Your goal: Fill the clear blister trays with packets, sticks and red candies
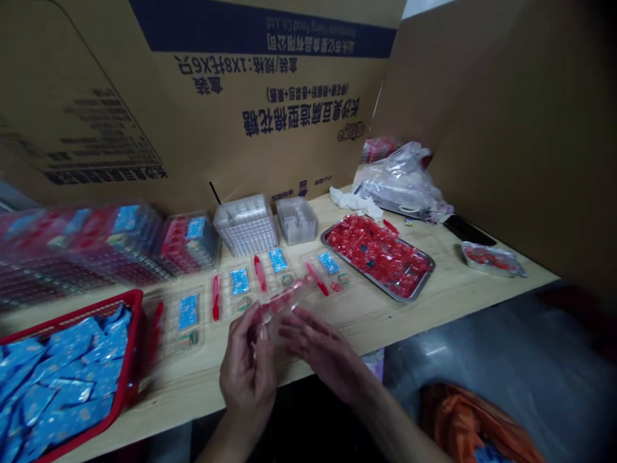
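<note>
Wooden table edge [434,323], hands [248,370] over it

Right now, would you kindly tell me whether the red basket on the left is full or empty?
Full: blue packets fill the red basket, heaped up to its rim.

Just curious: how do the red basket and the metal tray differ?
The red plastic basket holds blue sachets; the metal tray holds red-wrapped sweets. The basket's sides are deeper than the tray's. The basket sits left, the tray right. Both are full, on one wooden table.
</note>
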`<state>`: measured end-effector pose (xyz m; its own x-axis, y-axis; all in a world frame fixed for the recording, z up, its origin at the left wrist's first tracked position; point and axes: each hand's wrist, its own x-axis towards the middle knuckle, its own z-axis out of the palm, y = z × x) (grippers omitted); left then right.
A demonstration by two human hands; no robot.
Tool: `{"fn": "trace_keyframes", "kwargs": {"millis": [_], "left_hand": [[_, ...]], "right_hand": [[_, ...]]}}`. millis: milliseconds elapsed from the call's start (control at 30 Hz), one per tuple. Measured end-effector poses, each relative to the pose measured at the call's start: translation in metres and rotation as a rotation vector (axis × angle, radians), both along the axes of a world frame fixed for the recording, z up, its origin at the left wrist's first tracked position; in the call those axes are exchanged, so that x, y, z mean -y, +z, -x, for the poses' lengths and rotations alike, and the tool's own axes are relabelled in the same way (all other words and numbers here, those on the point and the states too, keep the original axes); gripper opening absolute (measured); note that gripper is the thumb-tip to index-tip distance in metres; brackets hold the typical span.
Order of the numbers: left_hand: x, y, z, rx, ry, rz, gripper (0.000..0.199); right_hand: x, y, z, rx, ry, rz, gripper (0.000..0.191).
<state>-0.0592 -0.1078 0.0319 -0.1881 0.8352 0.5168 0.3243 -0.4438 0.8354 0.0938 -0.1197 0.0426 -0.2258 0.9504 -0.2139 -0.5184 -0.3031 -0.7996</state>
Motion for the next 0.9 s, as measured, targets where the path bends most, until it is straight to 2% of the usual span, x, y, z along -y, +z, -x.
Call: {"fn": "trace_keyframes", "kwargs": {"millis": [67, 133, 200, 267, 333, 367, 433, 500, 567, 667, 733, 833, 900], "left_hand": [[-0.005, 0.003, -0.022, 0.139, -0.021, 0.072, 0.041], [-0.011, 0.006, -0.042, 0.183, -0.08, 0.069, 0.041], [-0.02, 0.01, -0.058, 0.154, -0.216, 0.021, 0.043], [-0.034, 0.013, -0.072, 0.088, -0.371, -0.039, 0.056], [-0.052, 0.012, -0.085, -0.057, -0.488, -0.096, 0.064], [-0.062, 0.01, -0.092, -0.172, -0.523, -0.13, 0.062], [-0.08, 0.001, -0.106, -0.476, -0.575, -0.182, 0.046], [-0.092, -0.012, -0.116, -0.751, -0.593, -0.206, 0.027], [-0.098, -0.026, -0.122, -0.877, -0.58, -0.227, 0.021], [-0.095, -0.037, -0.119, -0.817, -0.546, -0.293, 0.022], [-0.091, -0.037, -0.111, -0.679, -0.547, -0.285, 0.021], [-0.088, -0.028, -0.095, -0.403, -0.553, -0.134, 0.019], [-0.09, -0.024, -0.083, -0.22, -0.485, 0.026, 0.022]], "right_hand": [[-0.018, 0.008, 0.001, -0.035, -0.112, -0.105, 0.051], [-0.037, 0.014, -0.01, 0.027, -0.19, -0.172, 0.046], [-0.051, 0.021, -0.032, 0.113, -0.28, -0.21, 0.042], [-0.061, 0.03, -0.063, 0.185, -0.398, -0.234, 0.036], [-0.067, 0.042, -0.098, 0.224, -0.495, -0.259, 0.03], [-0.068, 0.048, -0.116, 0.232, -0.517, -0.269, 0.027], [-0.07, 0.06, -0.147, 0.251, -0.522, -0.28, 0.028], [-0.073, 0.066, -0.169, 0.314, -0.491, -0.264, 0.04], [-0.078, 0.067, -0.18, 0.43, -0.449, -0.23, 0.058], [-0.09, 0.06, -0.18, 0.628, -0.385, -0.182, 0.074], [-0.102, 0.055, -0.173, 0.719, -0.342, -0.165, 0.077], [-0.119, 0.049, -0.158, 0.725, -0.289, -0.135, 0.08], [-0.129, 0.045, -0.147, 0.691, -0.265, -0.112, 0.079]]}}
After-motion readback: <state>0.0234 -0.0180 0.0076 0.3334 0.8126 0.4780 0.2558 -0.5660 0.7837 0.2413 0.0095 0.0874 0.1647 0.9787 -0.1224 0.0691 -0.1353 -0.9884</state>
